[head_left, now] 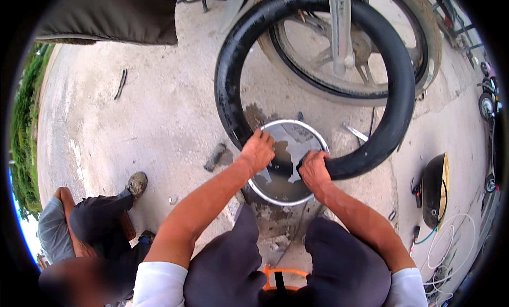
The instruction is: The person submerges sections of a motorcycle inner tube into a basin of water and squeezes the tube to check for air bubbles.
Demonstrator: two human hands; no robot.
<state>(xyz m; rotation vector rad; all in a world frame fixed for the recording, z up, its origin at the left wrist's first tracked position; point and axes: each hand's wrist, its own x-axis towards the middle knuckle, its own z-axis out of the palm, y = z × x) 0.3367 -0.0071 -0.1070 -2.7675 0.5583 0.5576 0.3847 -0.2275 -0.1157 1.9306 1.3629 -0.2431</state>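
Observation:
A large inflated black inner tube (pixel 400 94) stands in front of me, its near part dipping into a round metal basin (pixel 289 203) of murky water. My left hand (pixel 258 149) is closed round the tube at the basin's left side. Across the basin, my right hand (pixel 314 168) grips the tube close to the right rim. The stretch of tube between both hands lies low in the basin, partly hidden by water and fingers. The tube's wall looks wet on the left.
Behind the tube a motorcycle wheel (pixel 432 47) hangs on a grey fork (pixel 340 31). A metal lever (pixel 356 133) and a dark block (pixel 214 157) lie near the basin. A person (pixel 98 222) sits at left. A pale hose (pixel 464 217) coils at right. Between my legs is an orange frame (pixel 291 272).

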